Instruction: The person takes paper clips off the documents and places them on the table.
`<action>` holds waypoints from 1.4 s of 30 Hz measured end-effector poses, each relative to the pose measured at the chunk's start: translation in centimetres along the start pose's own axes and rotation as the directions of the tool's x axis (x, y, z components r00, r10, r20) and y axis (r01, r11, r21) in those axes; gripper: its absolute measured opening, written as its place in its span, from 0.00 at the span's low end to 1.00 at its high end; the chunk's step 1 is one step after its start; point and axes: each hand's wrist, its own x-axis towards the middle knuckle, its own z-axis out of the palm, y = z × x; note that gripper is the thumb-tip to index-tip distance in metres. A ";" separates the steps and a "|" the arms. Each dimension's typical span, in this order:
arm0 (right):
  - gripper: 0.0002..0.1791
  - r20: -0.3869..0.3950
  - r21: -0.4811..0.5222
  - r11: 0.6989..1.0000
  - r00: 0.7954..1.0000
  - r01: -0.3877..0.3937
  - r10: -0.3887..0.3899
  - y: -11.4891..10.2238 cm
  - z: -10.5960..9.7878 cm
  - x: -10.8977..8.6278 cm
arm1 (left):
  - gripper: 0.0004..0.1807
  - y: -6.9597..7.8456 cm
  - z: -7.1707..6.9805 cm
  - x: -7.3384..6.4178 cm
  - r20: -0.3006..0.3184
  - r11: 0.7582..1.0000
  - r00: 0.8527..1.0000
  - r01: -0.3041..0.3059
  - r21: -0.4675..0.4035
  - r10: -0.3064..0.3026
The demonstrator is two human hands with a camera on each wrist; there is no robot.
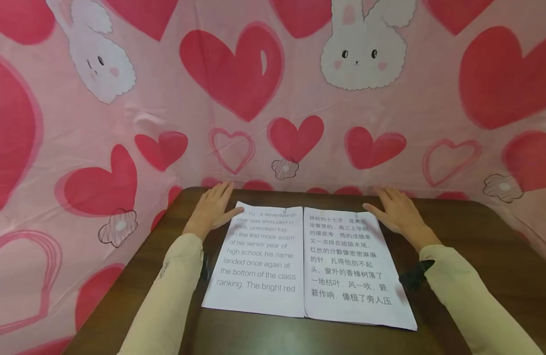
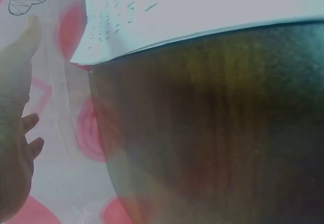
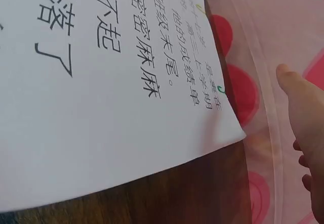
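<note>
Two stacks of printed sheets lie side by side on the dark wooden table: an English page point(image 1: 259, 261) on the left and a Chinese page point(image 1: 348, 266) on the right. My left hand point(image 1: 213, 209) is beside the English page's upper left corner, fingers extended, thumb pointing toward the sheet. Near the upper right corner of the Chinese page is my right hand point(image 1: 397, 214), its fingers stretched forward and thumb out to the side. Neither hand holds anything. Each wrist view shows its hand only partly, at the image edge.
Small clips, one a green clip point(image 3: 221, 89), sit at the pages' top edges. A pink cloth point(image 1: 237, 88) with hearts and rabbits hangs behind and left of the table point(image 1: 255, 335). Dark bands show at both wrists, such as the right wristband point(image 1: 416, 276).
</note>
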 end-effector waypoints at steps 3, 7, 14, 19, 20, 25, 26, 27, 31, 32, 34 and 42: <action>0.46 -0.060 0.018 1.000 0.998 0.024 -0.023 -0.6 -0.1 0.2 | 0.49 -0.1 -0.3 0.1 -0.019 1.000 1.000 0.001 -0.010 -0.001; 0.42 -0.126 0.057 0.996 0.991 0.063 -0.055 -1.9 -0.1 0.8 | 0.48 -0.3 -0.6 0.1 -0.018 0.999 1.000 0.014 -0.035 -0.014; 0.42 -0.122 0.151 0.983 0.989 0.100 -0.082 -4.5 0.2 1.9 | 0.46 -0.7 -0.3 0.0 -0.008 0.995 1.000 0.028 -0.092 -0.028; 0.42 -0.081 0.233 0.968 0.994 0.096 -0.079 -6.1 0.8 2.5 | 0.44 -0.7 0.2 0.1 -0.015 0.992 1.000 0.017 -0.124 -0.019; 0.42 -0.077 0.245 0.965 0.994 0.098 -0.081 -6.4 1.0 2.7 | 0.44 -0.7 0.2 0.1 -0.016 0.991 1.000 0.019 -0.134 -0.021; 0.40 -0.065 0.282 0.954 0.994 0.106 -0.091 -7.8 1.7 3.4 | 0.42 -0.5 0.5 0.0 -0.018 0.981 0.999 0.029 -0.194 -0.033; 0.40 -0.061 0.285 0.953 0.994 0.105 -0.091 -8.2 1.8 3.5 | 0.42 -0.5 0.6 0.1 -0.014 0.977 0.999 0.033 -0.209 -0.036; 0.39 -0.056 0.286 0.953 0.994 0.102 -0.090 -8.5 1.9 3.7 | 0.42 -0.4 0.6 0.1 -0.009 0.974 0.999 0.037 -0.224 -0.040; 0.37 -0.023 0.308 0.948 0.997 0.082 -0.079 -9.9 2.2 4.1 | 0.41 -0.3 0.9 0.4 0.032 0.962 0.998 0.065 -0.265 -0.059; 0.36 -0.016 0.312 0.947 0.996 0.083 -0.082 -10.3 2.3 4.3 | 0.40 -0.3 1.0 0.5 0.048 0.959 0.997 0.078 -0.273 -0.067; 0.36 0.003 0.325 0.942 0.996 0.081 -0.087 -11.0 2.6 4.5 | 0.40 -0.2 1.1 0.7 0.086 0.948 0.992 0.113 -0.298 -0.091; 0.33 0.040 0.336 0.935 0.990 0.111 -0.132 -13.6 4.2 5.7 | 0.38 0.8 1.4 1.4 0.172 0.915 0.980 0.160 -0.370 -0.101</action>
